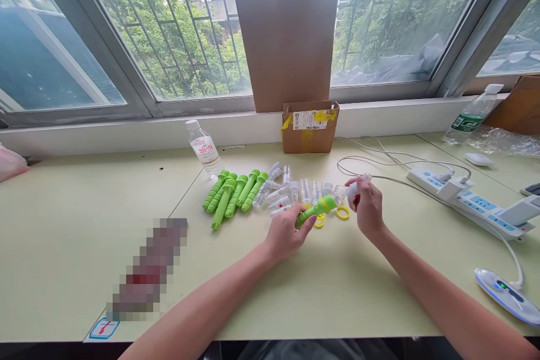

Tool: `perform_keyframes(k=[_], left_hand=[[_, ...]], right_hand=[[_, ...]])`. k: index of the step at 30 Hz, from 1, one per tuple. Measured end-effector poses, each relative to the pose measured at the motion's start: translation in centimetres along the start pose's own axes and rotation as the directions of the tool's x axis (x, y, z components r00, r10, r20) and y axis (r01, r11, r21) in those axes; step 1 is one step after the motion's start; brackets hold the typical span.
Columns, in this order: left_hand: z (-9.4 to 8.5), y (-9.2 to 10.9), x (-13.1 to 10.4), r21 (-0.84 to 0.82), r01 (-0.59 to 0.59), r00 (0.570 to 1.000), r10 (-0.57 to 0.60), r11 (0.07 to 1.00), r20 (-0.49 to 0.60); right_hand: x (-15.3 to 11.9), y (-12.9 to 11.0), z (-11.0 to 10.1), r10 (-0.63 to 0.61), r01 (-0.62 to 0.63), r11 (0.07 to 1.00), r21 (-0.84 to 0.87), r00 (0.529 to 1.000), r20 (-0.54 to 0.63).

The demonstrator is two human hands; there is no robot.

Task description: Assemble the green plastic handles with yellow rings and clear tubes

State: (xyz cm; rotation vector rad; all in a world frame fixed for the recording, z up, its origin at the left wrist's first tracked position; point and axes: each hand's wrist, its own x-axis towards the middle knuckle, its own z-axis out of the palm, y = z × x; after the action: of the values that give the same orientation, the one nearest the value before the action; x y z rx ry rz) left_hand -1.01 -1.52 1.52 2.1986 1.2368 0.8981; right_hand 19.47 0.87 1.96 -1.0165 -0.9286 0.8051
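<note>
My left hand (pixel 289 233) is closed around a green ribbed tube (pixel 313 212) shaped like a flashlight body. Its wide threaded end points up to the right, with a yellow band near it. My right hand (pixel 368 208) pinches a whitish translucent plastic piece (pixel 352 190) just right of that end, apart from it; a bit of red shows under the fingers. Loose yellow rings (pixel 342 212) lie on the table between the hands. Behind them is a group of clear plastic cylinders (pixel 305 191), some with white ends. Several more green tubes (pixel 228 202) lie to the left.
Behind the parts stand a water bottle (pixel 205 149) and an open cardboard box (pixel 310 138). A white power strip (pixel 472 202) with plugs and cables is on the right, near a white oval device (pixel 506 295). A pixelated patch (pixel 149 270) covers something at left. Another bottle (pixel 472 115) stands far right.
</note>
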Motion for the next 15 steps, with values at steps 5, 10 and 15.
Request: perform_keyframes(k=[5,10,15], left_hand=[[0.2,0.1,0.0,0.054,-0.011,1.0,0.011,0.998,-0.006],[0.2,0.0,0.0,0.052,-0.026,0.999,0.027,0.998,-0.029],[0.1,-0.3,-0.1,0.042,-0.032,0.999,0.034,0.999,-0.026]], right_hand=[[-1.2,-0.7,1.0,0.054,-0.06,0.995,0.081,0.995,0.082],[-1.3,-1.1,1.0,-0.047,0.045,0.998,0.051,0.998,0.044],[-1.7,-0.8,1.3,0.035,-0.026,0.999,-0.034,0.958,0.284]])
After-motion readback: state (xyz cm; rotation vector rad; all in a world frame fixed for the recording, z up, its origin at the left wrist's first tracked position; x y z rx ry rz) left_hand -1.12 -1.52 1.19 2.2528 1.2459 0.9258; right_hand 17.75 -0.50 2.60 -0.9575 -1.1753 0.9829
